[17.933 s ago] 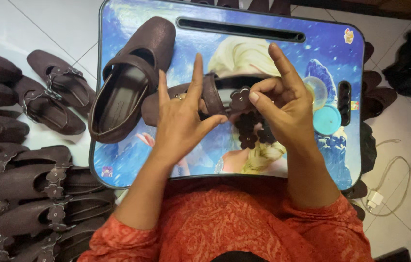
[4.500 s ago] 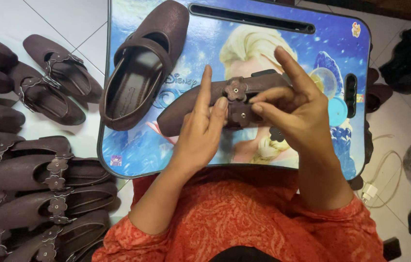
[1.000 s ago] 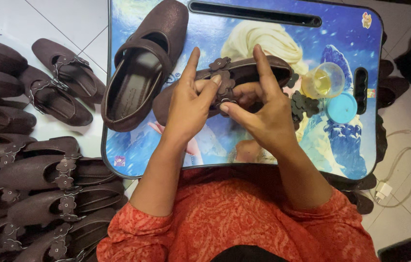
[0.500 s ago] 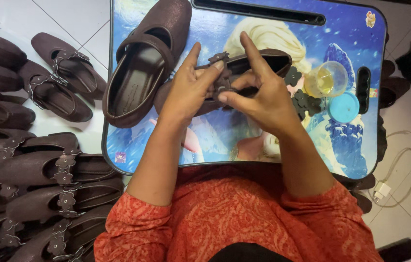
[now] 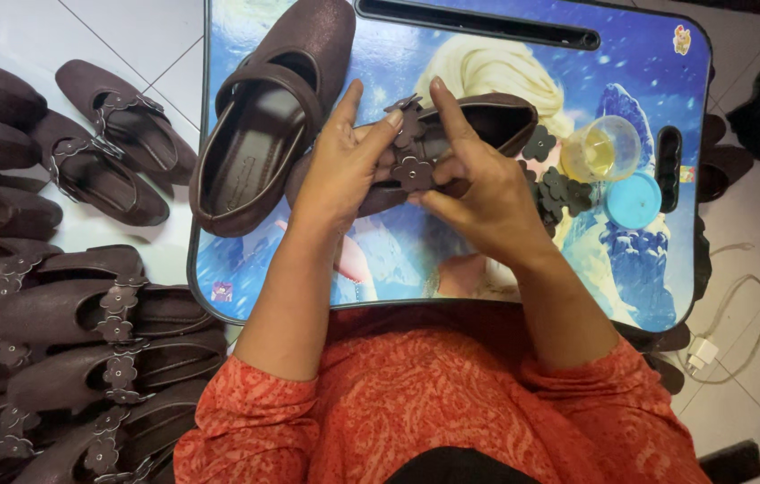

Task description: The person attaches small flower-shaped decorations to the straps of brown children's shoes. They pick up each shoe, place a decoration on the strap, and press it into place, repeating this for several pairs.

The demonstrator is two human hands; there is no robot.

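Over the picture-printed bench (image 5: 658, 296), the left hand (image 5: 339, 170) and right hand (image 5: 487, 197) both pinch a brown shoe (image 5: 487, 121), fingers closed on its flower-trimmed strap (image 5: 411, 148). It looks light and pliable, best gripped along the sides.

The scene is brightly and evenly lit from above by soft, diffuse light. Shadows are faint: a thin, soft one lies under the left hand (image 5: 344, 166) and the right hand (image 5: 478, 193) on the glossy tabletop (image 5: 649, 296), which shows only a mild sheen and no hard glare. Focus is sharp across the middle. The white floor tiles (image 5: 120, 36) at far left look slightly washed out. The dark shoes (image 5: 66, 358) at near left lose detail in their shadowed hollows.
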